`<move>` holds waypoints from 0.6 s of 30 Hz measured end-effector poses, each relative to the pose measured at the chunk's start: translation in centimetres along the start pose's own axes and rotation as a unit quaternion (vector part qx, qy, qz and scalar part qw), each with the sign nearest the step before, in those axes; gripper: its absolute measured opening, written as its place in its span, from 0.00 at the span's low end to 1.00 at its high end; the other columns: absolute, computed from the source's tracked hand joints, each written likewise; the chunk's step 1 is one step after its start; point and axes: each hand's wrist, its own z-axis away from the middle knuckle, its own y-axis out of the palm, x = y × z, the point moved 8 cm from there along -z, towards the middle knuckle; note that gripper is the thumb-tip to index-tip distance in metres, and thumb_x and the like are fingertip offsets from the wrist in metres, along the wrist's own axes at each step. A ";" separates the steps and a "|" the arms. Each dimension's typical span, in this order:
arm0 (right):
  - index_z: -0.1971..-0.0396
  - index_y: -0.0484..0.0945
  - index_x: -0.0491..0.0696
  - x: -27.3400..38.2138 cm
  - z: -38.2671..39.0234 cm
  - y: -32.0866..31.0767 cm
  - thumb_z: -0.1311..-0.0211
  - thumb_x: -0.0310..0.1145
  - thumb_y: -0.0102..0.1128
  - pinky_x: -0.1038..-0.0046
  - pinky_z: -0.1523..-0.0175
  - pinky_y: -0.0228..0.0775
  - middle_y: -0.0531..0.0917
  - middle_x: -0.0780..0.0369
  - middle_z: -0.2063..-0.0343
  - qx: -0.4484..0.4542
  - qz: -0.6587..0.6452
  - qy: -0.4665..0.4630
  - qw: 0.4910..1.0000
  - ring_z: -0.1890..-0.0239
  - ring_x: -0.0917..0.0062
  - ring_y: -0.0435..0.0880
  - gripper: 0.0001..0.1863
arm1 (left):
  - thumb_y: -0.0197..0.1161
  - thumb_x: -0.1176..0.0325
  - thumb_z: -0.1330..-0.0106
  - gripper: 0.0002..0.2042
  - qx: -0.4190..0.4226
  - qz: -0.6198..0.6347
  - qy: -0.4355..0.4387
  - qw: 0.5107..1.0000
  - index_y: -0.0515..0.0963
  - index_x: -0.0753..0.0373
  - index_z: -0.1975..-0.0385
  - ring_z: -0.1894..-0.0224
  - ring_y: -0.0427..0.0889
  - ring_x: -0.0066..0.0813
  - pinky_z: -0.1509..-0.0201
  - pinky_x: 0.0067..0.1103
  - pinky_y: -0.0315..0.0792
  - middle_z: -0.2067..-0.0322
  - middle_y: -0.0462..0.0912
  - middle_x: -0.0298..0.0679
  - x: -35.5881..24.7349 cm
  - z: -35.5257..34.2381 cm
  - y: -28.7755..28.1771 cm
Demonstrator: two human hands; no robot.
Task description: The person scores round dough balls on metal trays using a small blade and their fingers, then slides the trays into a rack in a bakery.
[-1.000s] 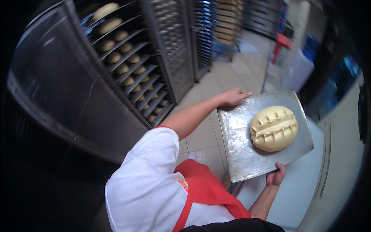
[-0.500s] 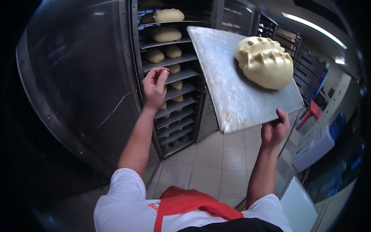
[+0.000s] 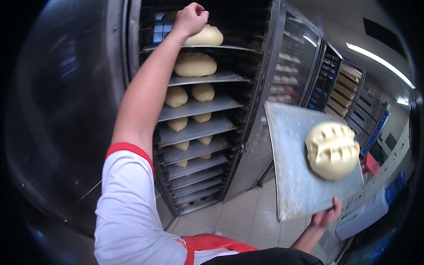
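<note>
My right hand (image 3: 326,215) grips the lower edge of a metal baking tray (image 3: 293,190), which is tilted out to the right. On the tray lies a large pale dough loaf (image 3: 333,152) with two pinched ridges along its top. Raised high at the left, my left hand (image 3: 192,18) has its fingers curled in, and nothing shows in them. It is just above a dough loaf (image 3: 205,36) on an upper shelf of the tall rack cabinet (image 3: 132,39). Whether it touches that loaf I cannot tell.
Below, more trays hold a large loaf (image 3: 195,65) and several smaller dough pieces (image 3: 203,92). The cabinet's glass-panelled door (image 3: 289,62) stands to the right. Farther right are another rack (image 3: 343,88), a red stool (image 3: 370,163) and a white water dispenser (image 3: 362,216).
My left hand has risen from beside the middle shelves to the top loaf. The tray with its dough, still in my right hand, now appears lower and farther right. The cabinet fills more of the view.
</note>
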 end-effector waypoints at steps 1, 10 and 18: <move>0.29 0.61 0.37 -0.9 -0.7 -2.8 0.33 0.33 0.51 0.55 0.23 0.57 0.72 0.51 0.32 -0.015 0.039 0.003 0.999 0.29 0.58 0.70 0.34 | 0.64 0.55 0.34 0.19 0.038 -0.033 -0.036 0.998 0.84 0.62 0.52 0.50 0.88 0.42 0.43 0.33 0.79 0.55 0.89 0.47 5.2 1.5 2.5; 0.31 0.65 0.35 -2.5 -6.2 -18.0 0.31 0.30 0.53 0.59 0.22 0.57 0.73 0.52 0.33 -0.151 0.113 -0.048 0.981 0.29 0.62 0.69 0.30 | 0.54 0.60 0.28 0.24 0.329 -0.302 -0.052 0.893 0.76 0.66 0.37 0.33 0.75 0.52 0.28 0.34 0.68 0.38 0.78 0.56 23.3 -1.7 13.6; 0.34 0.67 0.34 -8.0 -9.1 -18.5 0.30 0.31 0.53 0.60 0.24 0.58 0.74 0.52 0.34 -0.172 0.100 -0.047 0.979 0.31 0.64 0.71 0.27 | 0.53 0.68 0.31 0.27 0.463 -0.474 -0.025 0.749 0.70 0.62 0.31 0.31 0.72 0.51 0.26 0.34 0.66 0.33 0.74 0.55 30.0 -5.5 14.5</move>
